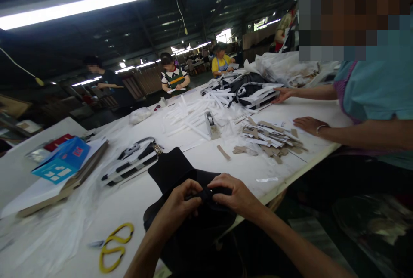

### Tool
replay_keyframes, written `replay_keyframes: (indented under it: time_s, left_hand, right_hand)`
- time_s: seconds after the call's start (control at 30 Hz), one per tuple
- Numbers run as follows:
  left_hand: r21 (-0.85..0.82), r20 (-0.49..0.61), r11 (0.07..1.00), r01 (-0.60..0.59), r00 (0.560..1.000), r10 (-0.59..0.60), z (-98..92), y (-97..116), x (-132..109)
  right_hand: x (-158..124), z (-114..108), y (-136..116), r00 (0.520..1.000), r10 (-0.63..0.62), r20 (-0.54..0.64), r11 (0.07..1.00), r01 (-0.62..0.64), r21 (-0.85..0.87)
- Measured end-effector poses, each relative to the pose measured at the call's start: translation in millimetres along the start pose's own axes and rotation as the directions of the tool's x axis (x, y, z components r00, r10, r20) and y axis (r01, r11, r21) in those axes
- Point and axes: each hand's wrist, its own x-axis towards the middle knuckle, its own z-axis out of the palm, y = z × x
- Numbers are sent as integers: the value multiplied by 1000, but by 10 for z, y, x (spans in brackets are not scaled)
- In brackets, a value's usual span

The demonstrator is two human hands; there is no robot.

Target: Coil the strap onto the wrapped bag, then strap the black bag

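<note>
A black bag point(172, 168) with a squared flap lies at the table's near edge, in front of me. Above its body, my left hand point(179, 205) pinches a dark strap-like piece point(206, 194) between thumb and fingers. My right hand point(234, 194) grips the same piece from the other side, close to the left fingertips. A small shiny spot shows between the two hands; its detail is too dark to make out. Yellow-handled scissors point(112, 250) rest on the table left of my left forearm.
On the white table point(106, 213) are a wrapped black-and-white bag point(132, 164), a blue box point(63, 159) on boards, a tape dispenser point(211, 125), white strips point(183, 114) and cardboard strips point(271, 136). A co-worker's hands point(306, 125) reach in from the right. Other people work farther back.
</note>
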Motion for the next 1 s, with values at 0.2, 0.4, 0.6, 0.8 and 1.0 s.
replay_keyframes:
  time_s: [0.2, 0.4, 0.6, 0.8, 1.0]
  left_hand:
    - [-254, 78, 961, 109, 993, -92, 14, -45, 22]
    - [-283, 88, 954, 97, 993, -75, -24, -131, 93]
    - [15, -117, 1000, 14, 993, -12, 118, -36, -7]
    - [538, -293, 840, -68, 919, 263, 325, 25, -105]
    - [396, -217, 907, -143, 945, 244, 277, 15, -51]
  right_hand:
    - [-74, 5, 10, 997, -67, -29, 993, 63, -102]
    - [-69, 33, 17, 996, -83, -38, 988, 78, -134]
    - [-66, 97, 60, 984, -160, -76, 980, 149, -134]
    - [-32, 91, -51, 987, -144, -76, 976, 129, -178]
    - [86, -28, -180, 933, 346, 98, 908, -359, 216]
